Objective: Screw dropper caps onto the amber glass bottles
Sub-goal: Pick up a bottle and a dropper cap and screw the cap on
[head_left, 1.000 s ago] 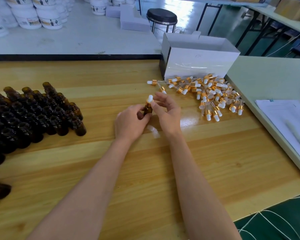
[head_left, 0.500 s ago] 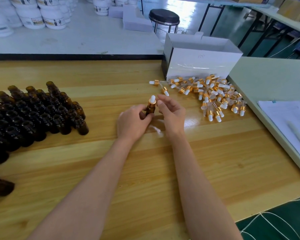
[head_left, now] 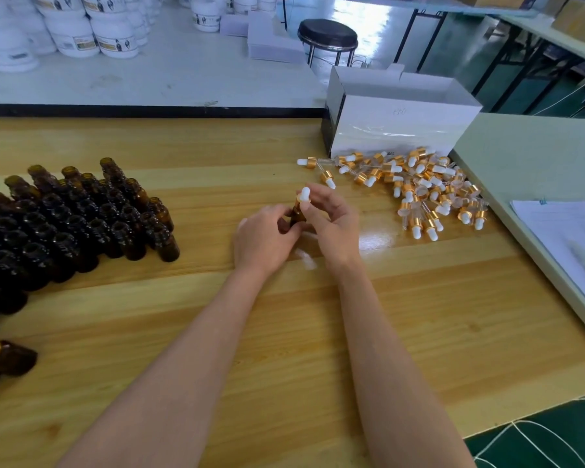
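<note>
- An amber glass bottle stands mid-table, its dropper cap on top.
- The left hand grips the bottle's body; the right hand pinches the cap.
- Open amber bottles crowd the wooden table at left.
- Loose dropper caps lie right, before a white box.
</note>
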